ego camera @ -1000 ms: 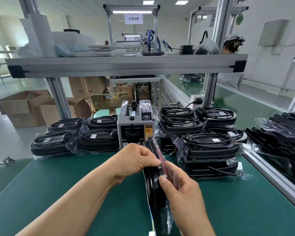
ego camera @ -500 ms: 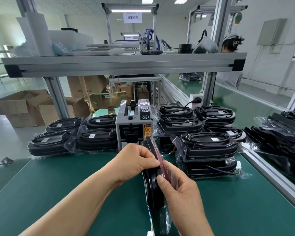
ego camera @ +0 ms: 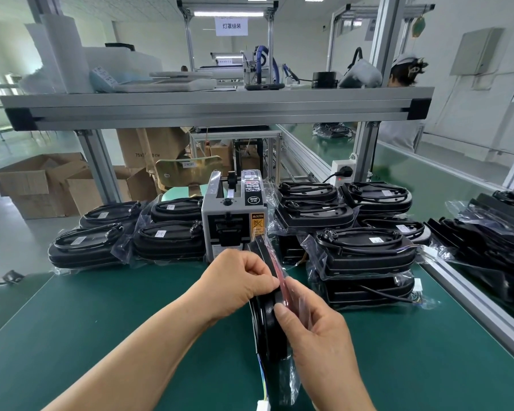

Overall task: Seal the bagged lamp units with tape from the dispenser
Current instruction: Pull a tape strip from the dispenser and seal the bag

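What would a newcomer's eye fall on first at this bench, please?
Front and centre, the left hand and right hand pinch a bagged lamp unit held on edge at the green table. Just behind it sits the grey tape dispenser, flanked on both sides by stacks of bagged lamps.

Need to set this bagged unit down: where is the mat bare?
Bare mat: left of the left hand, before the left lamp stacks; and right of the right hand, before the right lamp stacks. Crowded beside the tape dispenser.

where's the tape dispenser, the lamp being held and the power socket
tape dispenser (ego camera: 214, 223): head view, grey front face
held lamp (ego camera: 266, 330): head view, black rim, lower half
power socket (ego camera: 337, 170): head view, white housing
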Motion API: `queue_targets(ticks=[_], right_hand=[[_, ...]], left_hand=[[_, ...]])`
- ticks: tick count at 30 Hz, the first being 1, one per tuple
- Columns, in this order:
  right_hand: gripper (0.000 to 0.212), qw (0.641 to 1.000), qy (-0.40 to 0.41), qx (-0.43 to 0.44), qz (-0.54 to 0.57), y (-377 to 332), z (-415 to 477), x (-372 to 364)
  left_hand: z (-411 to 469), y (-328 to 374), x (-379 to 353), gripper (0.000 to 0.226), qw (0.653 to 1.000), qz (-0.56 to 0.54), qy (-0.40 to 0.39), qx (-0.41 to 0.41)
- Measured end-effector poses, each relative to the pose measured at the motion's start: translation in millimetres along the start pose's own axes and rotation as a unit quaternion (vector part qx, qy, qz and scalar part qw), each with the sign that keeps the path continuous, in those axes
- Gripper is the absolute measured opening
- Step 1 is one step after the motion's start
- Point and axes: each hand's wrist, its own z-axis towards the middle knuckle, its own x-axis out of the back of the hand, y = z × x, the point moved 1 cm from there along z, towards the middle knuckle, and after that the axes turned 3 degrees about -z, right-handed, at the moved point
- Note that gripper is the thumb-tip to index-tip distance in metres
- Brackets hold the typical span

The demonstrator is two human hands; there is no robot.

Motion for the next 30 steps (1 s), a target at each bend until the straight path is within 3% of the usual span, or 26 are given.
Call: queue_targets(ticks=[4, 8, 12, 17, 24, 30], right_hand=[[0.046, 1.0, -0.006, 0.007, 0.01, -1, -1, 0], [0.049, 1.0, -0.009, 0.02, -0.017, -2, 0, -1], [0.047, 1.0, -0.014, 0.005, 0.007, 0, 0, 1], [0.042, 0.999, -0.014, -0.01, 0.031, -1, -1, -1], [0.045, 1.0, -0.017, -0.009, 0.005, -2, -2, 0], [0.044, 0.999, -0.04, -0.03, 0.014, -2, -1, 2]], left_hand=[[-2, -7, -10, 0.025, 0.996, -0.027, 0.078, 0.036], [-3, -14, -21, 0.016, 0.988, -0.057, 0.139, 0.033], [-13, -20, -21, 0.027, 0.992, -0.087, 0.096, 0.002], [-20, -19, -16, 0.05, 0.992, -0.11, 0.06, 0.025], [-17, -19, -10, 0.026, 0.965, -0.25, 0.013, 0.077], [-16, -19, -12, 0.019, 0.96, -0.264, 0.038, 0.09]])
